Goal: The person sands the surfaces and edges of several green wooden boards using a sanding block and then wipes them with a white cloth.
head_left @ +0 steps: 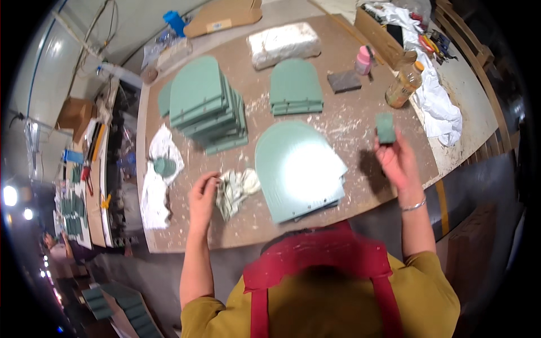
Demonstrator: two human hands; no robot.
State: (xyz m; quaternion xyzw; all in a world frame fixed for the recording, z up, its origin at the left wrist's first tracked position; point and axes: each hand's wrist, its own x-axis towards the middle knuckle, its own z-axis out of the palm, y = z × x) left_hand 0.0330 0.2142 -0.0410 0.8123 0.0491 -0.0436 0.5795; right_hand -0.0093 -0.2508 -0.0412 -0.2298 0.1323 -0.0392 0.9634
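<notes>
Fingers closed, my left hand pinches the edge of a crumpled off-white cloth on the table. My right hand is raised over the table's right side, its fingers round the lower end of a small green rectangular block. Between my hands lies a short pile of pale green arched panels; glare whitens the top one. Beyond it is another low pile of arched panels. A taller, uneven stack of them rises at the left.
A white wrapped bundle lies at the far side. A dark flat block, a pink bottle and an orange-capped bottle stand on the right. White cloth with a small green piece lies left. A person is at a side bench.
</notes>
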